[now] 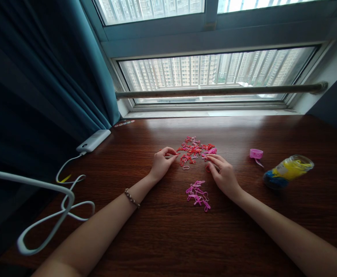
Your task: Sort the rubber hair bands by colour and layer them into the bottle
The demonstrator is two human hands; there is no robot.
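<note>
Thumb and forefinger of my left hand point(161, 163) are pinched together at the left edge of a loose pile of small red and pink loops point(193, 150). A bit of red shows at those fingertips, seemingly one small loop. On the pile's right side, my right hand point(223, 175) has its fingertips at some pink loops, with thumb and forefinger slightly apart. A red loop point(208, 168) lies partly hidden by that thumb. Nearer to me, between my forearms, is a separate group of pink-purple loops point(198, 195).
At right, a clear jar point(289, 171) with yellow and blue contents leans on the brown tabletop point(168, 238). Beside it is a pink ring-shaped piece point(256, 154) with a strip. A white power bank point(93, 141) and white cable point(45, 187) lie left, near a blue curtain point(78, 69).
</note>
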